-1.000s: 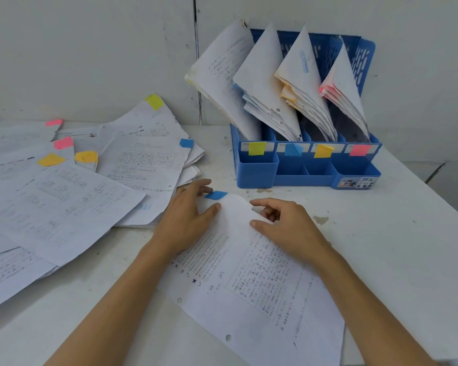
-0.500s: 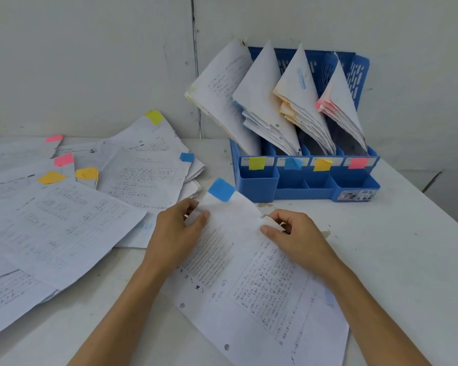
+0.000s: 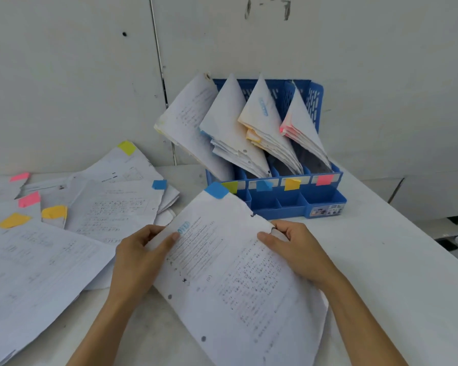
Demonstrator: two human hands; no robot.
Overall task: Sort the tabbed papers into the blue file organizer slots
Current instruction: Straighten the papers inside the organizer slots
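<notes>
I hold a printed sheet (image 3: pixel 230 270) with a blue tab (image 3: pixel 216 190) at its top corner, raised off the table in front of me. My left hand (image 3: pixel 140 257) pinches its left edge, thumb on top. My right hand (image 3: pixel 299 249) grips its right edge. The blue file organizer (image 3: pixel 325 204) stands behind, against the wall, its four slots labelled yellow-green, blue, orange and pink and each holding a leaning stack of papers. The sheet's blue tab overlaps the organizer's left front corner in view.
A loose spread of tabbed papers (image 3: pixel 64 233) covers the table's left side, with pink, orange, yellow-green and blue tabs showing. The white wall rises right behind the organizer. The table's right edge (image 3: pixel 418 233) runs diagonally past the organizer.
Both hands have lifted the blue-tabbed sheet off the table and raised its tabbed end towards the organizer. My view has tilted up.
</notes>
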